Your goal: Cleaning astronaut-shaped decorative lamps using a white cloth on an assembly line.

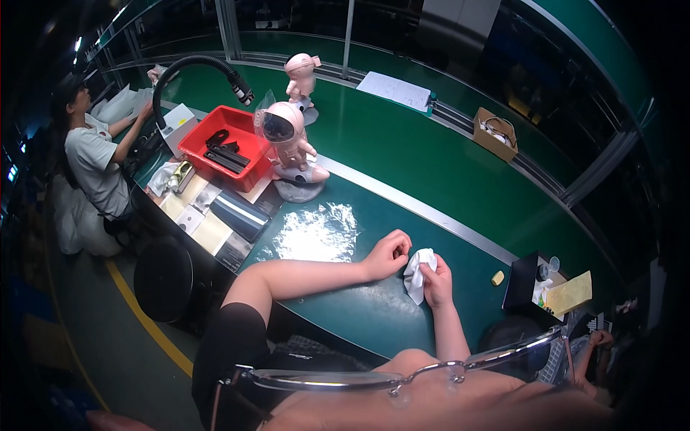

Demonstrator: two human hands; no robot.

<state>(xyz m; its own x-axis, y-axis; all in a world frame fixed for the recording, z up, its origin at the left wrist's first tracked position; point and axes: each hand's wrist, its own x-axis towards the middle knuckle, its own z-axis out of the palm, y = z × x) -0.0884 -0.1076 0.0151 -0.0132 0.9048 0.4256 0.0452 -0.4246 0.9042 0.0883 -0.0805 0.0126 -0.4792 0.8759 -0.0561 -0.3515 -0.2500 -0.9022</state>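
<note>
My right hand (437,282) grips a crumpled white cloth (417,276) between thumb and fingers, above the green tabletop (388,305). Just left of the cloth is my left hand (388,256), its fingers curled inward; whatever they may hold is hidden. A shiny transparent plastic sheet (316,233) lies flat on the table beyond my left forearm. Behind that sheet stands a pink astronaut figure (290,147) with a dark visor, on a grey base. To the right of my right hand rests a small yellow block (497,278).
A red bin (251,172) with black parts stands at left under a black flexible-neck hose (205,63). Another pink figure (300,79), a clipboard (395,92) and a cardboard box (494,134) are farther back. A dark box (522,281) stands right. A co-worker (97,151) sits left.
</note>
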